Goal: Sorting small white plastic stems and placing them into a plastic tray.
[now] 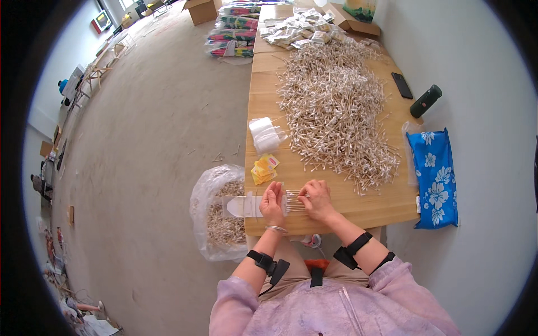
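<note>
At the table's near edge, my left hand point(272, 206) is closed over the mouth of a small clear plastic bag point(241, 206) with a white insert, which sticks out past the left edge. Just to its right, my right hand point(317, 201) is closed, fingertips on a row of cotton swabs point(294, 203) lying between the two hands, their left ends at the bag's opening. Part of the bag is hidden under my left hand. Beyond the hands spreads a large heap of loose cotton swabs point(336, 106).
Yellow cards point(264, 169) and a stack of clear bags point(264, 134) lie at the table's left edge. Filled packets point(305, 28) pile up at the far end. Along the right are a phone point(402, 85), a dark bottle point(426, 101) and a blue floral package point(436, 179). A swab-filled sack point(204, 224) stands left.
</note>
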The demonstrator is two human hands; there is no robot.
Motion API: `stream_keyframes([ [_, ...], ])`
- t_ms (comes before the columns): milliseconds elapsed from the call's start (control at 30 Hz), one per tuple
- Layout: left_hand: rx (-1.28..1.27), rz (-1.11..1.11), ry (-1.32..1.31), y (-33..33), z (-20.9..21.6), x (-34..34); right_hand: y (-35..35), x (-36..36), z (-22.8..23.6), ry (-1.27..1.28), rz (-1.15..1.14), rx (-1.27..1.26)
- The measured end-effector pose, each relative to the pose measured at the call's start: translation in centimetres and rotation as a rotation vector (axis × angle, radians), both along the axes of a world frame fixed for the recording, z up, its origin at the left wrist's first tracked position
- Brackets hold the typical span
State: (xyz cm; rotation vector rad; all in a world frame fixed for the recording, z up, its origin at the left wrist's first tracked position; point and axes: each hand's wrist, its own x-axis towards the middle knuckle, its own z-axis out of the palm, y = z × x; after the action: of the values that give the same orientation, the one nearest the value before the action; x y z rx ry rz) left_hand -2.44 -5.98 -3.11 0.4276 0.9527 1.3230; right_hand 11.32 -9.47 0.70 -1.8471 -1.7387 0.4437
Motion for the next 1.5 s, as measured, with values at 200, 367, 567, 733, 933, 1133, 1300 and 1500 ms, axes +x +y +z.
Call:
stream_keyframes([
  [200, 0.109, -0.200, 0.302, -0.9, 1.6, 0.0, -0.1, 0.2, 0.4, 0.173, -0.059, 0.046],
  [367, 0.171, -0.277, 0.321, -1.1, 2.6, 0.0, -0.3, -0.3, 2.1, 0.241, -0.039, 0.031],
  [567, 0.192, -0.280, 0.306, -1.1, 3.0, 0.2, -0.8, -0.3, 2.4, 0.201, -0.017, 0.093],
  [733, 0.179, -0.305, 0.228, -0.9, 3.7, 0.1, -1.0, -0.4, 2.5, 0.361, -0.050, 0.077],
  [933, 0.214, -0.292, 0.301, -1.1, 4.4, 0.4, -1.1, -0.7, 3.1, 0.393, -0.063, 0.062],
  [1133, 0.240, -0.273, 0.272, -1.0, 4.4, 0.4, -1.2, -0.8, 3.8, 0.438, -0.067, 0.022],
  [1300, 0.258, -0.271, 0.275, -1.0, 4.5, 0.4, -1.2, -0.8, 4.0, 0.464, -0.069, 0.003],
  [1500, 0.245, -0.272, 0.268, -0.9, 5.0, 0.3, -1.2, -0.9, 4.3, 0.490, -0.060, -0.013],
])
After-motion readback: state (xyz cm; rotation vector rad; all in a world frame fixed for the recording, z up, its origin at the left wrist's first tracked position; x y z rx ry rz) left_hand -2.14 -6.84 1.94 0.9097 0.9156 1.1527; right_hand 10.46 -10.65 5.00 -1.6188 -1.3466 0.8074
